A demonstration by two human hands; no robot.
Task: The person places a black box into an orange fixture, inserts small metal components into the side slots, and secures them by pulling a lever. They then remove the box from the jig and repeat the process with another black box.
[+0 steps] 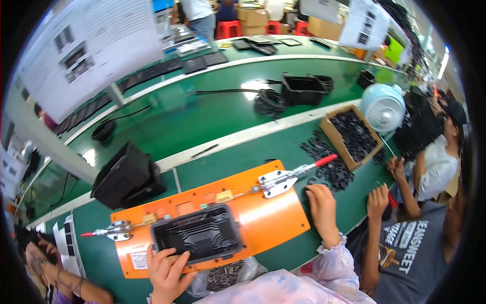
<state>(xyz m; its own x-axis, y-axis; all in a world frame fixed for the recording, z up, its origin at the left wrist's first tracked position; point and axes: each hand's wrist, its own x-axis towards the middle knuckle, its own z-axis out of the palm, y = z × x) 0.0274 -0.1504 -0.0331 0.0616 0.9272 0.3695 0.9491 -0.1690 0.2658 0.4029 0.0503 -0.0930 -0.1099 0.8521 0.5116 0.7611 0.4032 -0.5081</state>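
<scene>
A black rectangular plastic housing (202, 234) lies open side up on an orange fixture plate (268, 223). My left hand (169, 271) grips its near left corner, fingers bent over the rim. Over the green bench to the right of the plate is my right hand (323, 210), its fingers curled together beside loose small black parts (336, 175). Whatever lies between those fingertips is hidden. Toggle clamps with red handles are mounted on the plate, one at the right (277, 182) and one at the left (119, 230).
Behind the parts stands a cardboard box (336, 134) of black pieces, near a light blue fan (383, 107). A black bin (129, 177) stands behind the plate's left. Small metal pieces fill a plastic bag (223, 276) close to me. People sit on both sides.
</scene>
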